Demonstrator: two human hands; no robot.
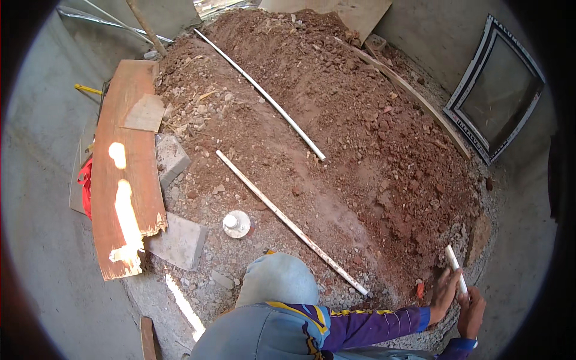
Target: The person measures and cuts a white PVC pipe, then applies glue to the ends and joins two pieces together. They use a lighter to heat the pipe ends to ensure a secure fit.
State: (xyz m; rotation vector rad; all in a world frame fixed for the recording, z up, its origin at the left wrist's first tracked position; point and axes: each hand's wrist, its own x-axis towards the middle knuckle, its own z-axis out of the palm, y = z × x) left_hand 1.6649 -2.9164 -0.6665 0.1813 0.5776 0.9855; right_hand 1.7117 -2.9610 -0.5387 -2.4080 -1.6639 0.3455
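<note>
At the lower right, both my hands are on a white plastic pipe (pixel 452 258) that points up and away from me. My left hand (pixel 443 295) closes on it from the left, below its upper end. Just below, my right hand (pixel 471 313) wraps round the same pipe, and its lower part is mostly hidden by the fingers. A small red object (pixel 420 290) lies on the soil beside my left hand. Two more pipes lie on the ground: a dirt-marked white pipe (pixel 288 221) and, farther off, a cleaner white pipe (pixel 264 93).
A reddish-brown soil heap (pixel 384 144) fills the middle. At left are a wooden board (pixel 141 162), concrete blocks (pixel 180 240) and a round white-capped container (pixel 238 224). A long timber (pixel 414 93) and a framed window panel (pixel 498 90) are at right. My grey-clad knee (pixel 279 279) is in front.
</note>
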